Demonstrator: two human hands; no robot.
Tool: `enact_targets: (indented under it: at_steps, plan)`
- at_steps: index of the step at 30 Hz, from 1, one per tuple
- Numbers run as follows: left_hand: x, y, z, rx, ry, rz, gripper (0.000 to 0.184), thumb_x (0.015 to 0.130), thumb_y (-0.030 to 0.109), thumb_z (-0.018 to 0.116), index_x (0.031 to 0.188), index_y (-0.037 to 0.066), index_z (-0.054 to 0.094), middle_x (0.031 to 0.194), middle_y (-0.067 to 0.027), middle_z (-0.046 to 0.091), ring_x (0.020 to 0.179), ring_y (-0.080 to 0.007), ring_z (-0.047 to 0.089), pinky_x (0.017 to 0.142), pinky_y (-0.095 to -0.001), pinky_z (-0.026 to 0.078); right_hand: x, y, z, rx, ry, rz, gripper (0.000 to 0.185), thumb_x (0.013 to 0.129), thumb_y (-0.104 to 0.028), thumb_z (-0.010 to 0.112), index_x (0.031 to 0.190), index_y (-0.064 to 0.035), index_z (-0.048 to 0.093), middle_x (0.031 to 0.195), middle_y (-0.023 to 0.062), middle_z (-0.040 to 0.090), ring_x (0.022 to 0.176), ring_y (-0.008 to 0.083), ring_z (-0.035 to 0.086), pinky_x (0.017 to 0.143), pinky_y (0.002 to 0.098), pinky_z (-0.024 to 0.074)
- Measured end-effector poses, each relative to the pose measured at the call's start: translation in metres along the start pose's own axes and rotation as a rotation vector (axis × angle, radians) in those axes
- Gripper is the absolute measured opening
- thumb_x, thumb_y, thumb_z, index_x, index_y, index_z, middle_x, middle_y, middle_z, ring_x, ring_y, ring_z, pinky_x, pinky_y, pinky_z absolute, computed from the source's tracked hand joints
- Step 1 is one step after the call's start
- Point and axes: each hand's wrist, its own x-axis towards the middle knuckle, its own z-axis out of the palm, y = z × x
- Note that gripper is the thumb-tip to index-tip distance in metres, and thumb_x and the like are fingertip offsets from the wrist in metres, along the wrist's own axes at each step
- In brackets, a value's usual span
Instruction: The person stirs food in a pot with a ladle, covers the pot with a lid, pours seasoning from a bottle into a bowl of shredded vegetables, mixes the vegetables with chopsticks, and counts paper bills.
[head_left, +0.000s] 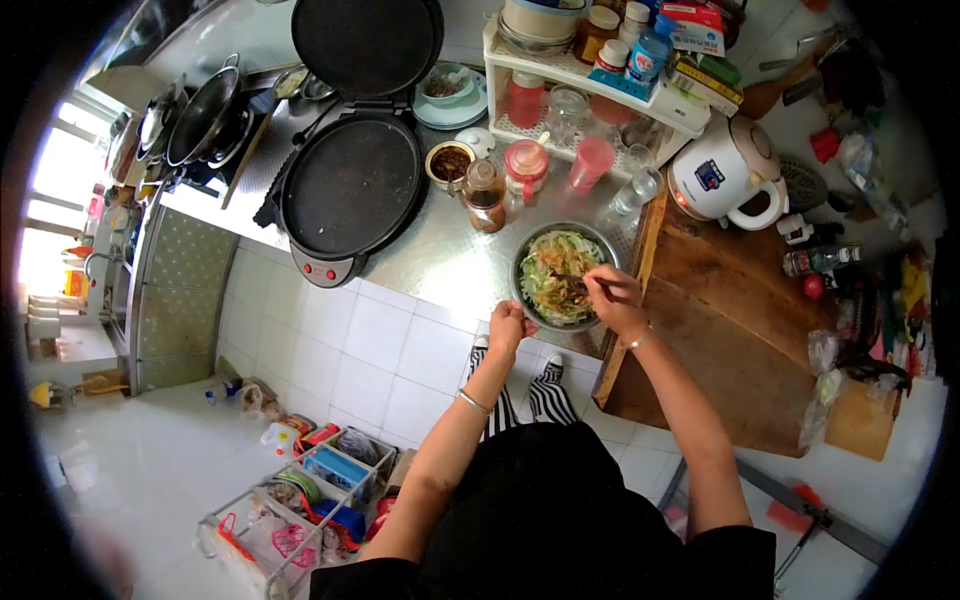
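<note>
A round metal bowl (517, 262) of shredded pale green vegetables (552, 257) with darker bits rests near the front edge of the metal counter (440, 265). My left hand (511, 325) is closed on the bowl's near-left rim. At the bowl's right side, my right hand (617, 300) is closed round dark chopsticks (572, 281), whose tips are down among the vegetables. Behind the bowl stand a brown-filled glass jar (485, 198) and a jar with a pink lid (525, 165).
An open black electric griddle (350, 185) stands left on the counter. A white kettle (715, 175) is on the right, behind a thick wooden board (720, 330). A white shelf (590, 75) with bottles is at the back. A wire rack (300, 510) stands on the floor at lower left.
</note>
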Motion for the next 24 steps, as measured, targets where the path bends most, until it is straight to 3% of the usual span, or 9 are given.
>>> enact_targets:
  at_steps: [4,6,8,10,14,16,18,22,24]
  plan:
    - [-0.006,0.006,0.001,-0.019,-0.016,-0.008,0.019,0.093,0.018,0.040,0.093,0.000,0.045,0.074,-0.0050,0.051,0.059,-0.0129,0.055,0.057,-0.0259,0.052,-0.019,-0.029,0.016,0.041,-0.014,0.032,0.006,0.081,-0.012,0.057,0.081,-0.0060,0.058,0.075,0.0092,0.060,0.064,0.0228,0.060,0.056,0.0293,0.0467]
    - [-0.009,0.007,0.003,0.001,0.016,-0.005,0.018,0.093,0.018,0.040,0.093,0.000,0.045,0.075,-0.0054,0.052,0.059,-0.0134,0.055,0.058,-0.0265,0.053,-0.017,-0.022,0.039,-0.024,-0.005,-0.082,0.006,0.081,-0.012,0.057,0.082,-0.0062,0.059,0.076,0.0090,0.062,0.063,0.0225,0.060,0.055,0.0299,0.0468]
    - [-0.004,0.002,0.000,-0.001,0.022,-0.005,0.018,0.093,0.018,0.040,0.094,0.000,0.045,0.075,-0.0058,0.052,0.059,-0.0137,0.056,0.058,-0.0267,0.053,-0.005,0.008,0.038,-0.041,-0.022,-0.012,0.005,0.081,-0.010,0.057,0.081,-0.0059,0.059,0.074,0.0090,0.061,0.060,0.0222,0.058,0.052,0.0287,0.0460]
    - [-0.003,0.003,-0.001,-0.007,0.018,-0.007,0.018,0.093,0.018,0.040,0.094,0.000,0.045,0.076,-0.0062,0.052,0.059,-0.0140,0.056,0.057,-0.0270,0.053,0.005,-0.007,0.019,-0.104,0.049,-0.148,0.005,0.081,-0.008,0.056,0.079,-0.0061,0.059,0.072,0.0097,0.060,0.057,0.0206,0.057,0.050,0.0271,0.0447]
    - [-0.003,0.004,-0.001,0.019,0.012,-0.015,0.018,0.093,0.018,0.040,0.093,0.000,0.045,0.076,-0.0065,0.052,0.059,-0.0138,0.056,0.056,-0.0265,0.053,0.007,-0.006,-0.008,0.050,0.029,-0.077,0.007,0.083,-0.010,0.055,0.081,-0.0047,0.059,0.071,0.0068,0.058,0.060,0.0166,0.057,0.051,0.0254,0.0440]
    - [-0.004,0.001,-0.003,0.011,-0.001,-0.016,0.018,0.093,0.018,0.040,0.093,0.000,0.045,0.076,-0.0064,0.052,0.059,-0.0136,0.056,0.056,-0.0264,0.053,0.014,0.001,-0.008,0.055,-0.004,0.085,0.010,0.084,-0.013,0.054,0.083,-0.0030,0.058,0.072,0.0059,0.058,0.063,0.0166,0.057,0.052,0.0255,0.0440]
    - [-0.003,0.000,-0.004,-0.039,-0.017,0.000,0.017,0.093,0.016,0.040,0.092,0.000,0.045,0.074,-0.0064,0.052,0.057,-0.0137,0.055,0.056,-0.0264,0.053,0.015,0.022,0.024,0.142,0.105,-0.003,0.009,0.084,-0.013,0.055,0.085,-0.0052,0.059,0.073,0.0076,0.060,0.060,0.0175,0.057,0.052,0.0276,0.0442]
    - [-0.006,0.003,-0.003,-0.025,0.014,-0.030,0.016,0.093,0.015,0.039,0.091,0.001,0.044,0.073,-0.0068,0.053,0.056,-0.0139,0.055,0.056,-0.0264,0.053,0.001,-0.002,0.031,-0.087,0.045,-0.087,0.007,0.083,-0.011,0.056,0.085,-0.0058,0.060,0.075,0.0090,0.062,0.059,0.0198,0.059,0.051,0.0279,0.0448]
    - [-0.004,0.005,-0.001,-0.009,0.027,-0.023,0.015,0.093,0.015,0.039,0.091,0.001,0.045,0.072,-0.0070,0.053,0.057,-0.0140,0.056,0.055,-0.0261,0.053,-0.005,-0.013,0.018,0.154,0.010,0.010,0.006,0.083,-0.009,0.056,0.085,-0.0054,0.060,0.076,0.0093,0.062,0.061,0.0193,0.060,0.052,0.0279,0.0450]
